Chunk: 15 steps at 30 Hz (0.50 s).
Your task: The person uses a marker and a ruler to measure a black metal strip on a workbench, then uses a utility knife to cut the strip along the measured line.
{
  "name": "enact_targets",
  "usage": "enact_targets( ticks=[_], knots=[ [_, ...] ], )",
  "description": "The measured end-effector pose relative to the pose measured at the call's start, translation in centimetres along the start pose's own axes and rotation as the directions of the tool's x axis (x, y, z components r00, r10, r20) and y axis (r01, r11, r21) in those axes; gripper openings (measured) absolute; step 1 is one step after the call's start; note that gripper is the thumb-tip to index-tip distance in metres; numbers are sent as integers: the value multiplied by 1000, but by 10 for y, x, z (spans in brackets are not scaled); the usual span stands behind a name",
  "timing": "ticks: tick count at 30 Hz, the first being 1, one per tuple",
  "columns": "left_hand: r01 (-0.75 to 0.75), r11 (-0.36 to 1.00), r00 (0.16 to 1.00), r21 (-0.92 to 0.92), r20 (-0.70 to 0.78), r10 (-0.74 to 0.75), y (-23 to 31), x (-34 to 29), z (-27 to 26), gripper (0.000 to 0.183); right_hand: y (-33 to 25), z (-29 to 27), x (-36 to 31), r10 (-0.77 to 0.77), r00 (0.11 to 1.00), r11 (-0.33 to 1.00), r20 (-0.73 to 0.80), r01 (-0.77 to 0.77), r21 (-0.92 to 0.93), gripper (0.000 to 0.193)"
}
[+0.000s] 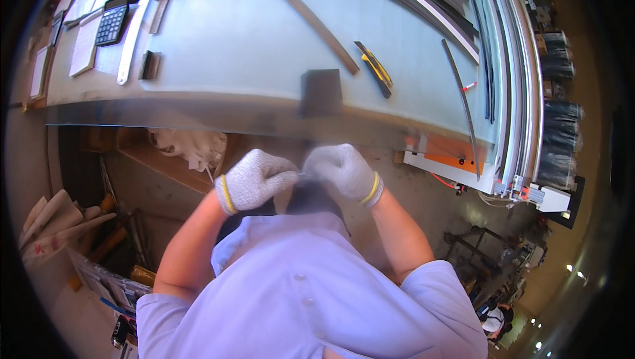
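Observation:
My left hand and my right hand meet in front of my chest, short of the table edge, both in pale knitted gloves with yellow cuff bands. The fingers of each are pinched together. What they hold between them, if anything, is too small and hazy to make out. Just beyond them a dark flat square piece lies at the table's near edge. Farther back on the table are a narrow brown strip and a yellow and black utility knife.
On the table's left lie a calculator, a steel ruler, papers and a small dark profile piece. Long strips stretch across the back right, beside metal rails. Below the table, a box holds white scraps.

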<state>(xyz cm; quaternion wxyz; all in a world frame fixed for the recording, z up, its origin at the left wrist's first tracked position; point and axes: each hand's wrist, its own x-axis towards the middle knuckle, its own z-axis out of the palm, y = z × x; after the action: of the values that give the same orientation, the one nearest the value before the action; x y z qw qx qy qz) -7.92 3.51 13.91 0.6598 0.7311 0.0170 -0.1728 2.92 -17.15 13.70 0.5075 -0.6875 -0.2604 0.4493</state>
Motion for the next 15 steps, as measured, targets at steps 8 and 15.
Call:
enact_targets(
  ticks=[8, 15],
  knots=[
    [79, 996, 990, -34, -112, -82, -39, -3, -29, 24, -3, 40, 21, -69, 964, 993, -256, 40, -114, 20],
    [679, 687, 119, 260, -962, 246, -161, -33, -274, 45, 72, -12, -23, 259, 804, 965, -535, -190, 181, 20]
  ],
)
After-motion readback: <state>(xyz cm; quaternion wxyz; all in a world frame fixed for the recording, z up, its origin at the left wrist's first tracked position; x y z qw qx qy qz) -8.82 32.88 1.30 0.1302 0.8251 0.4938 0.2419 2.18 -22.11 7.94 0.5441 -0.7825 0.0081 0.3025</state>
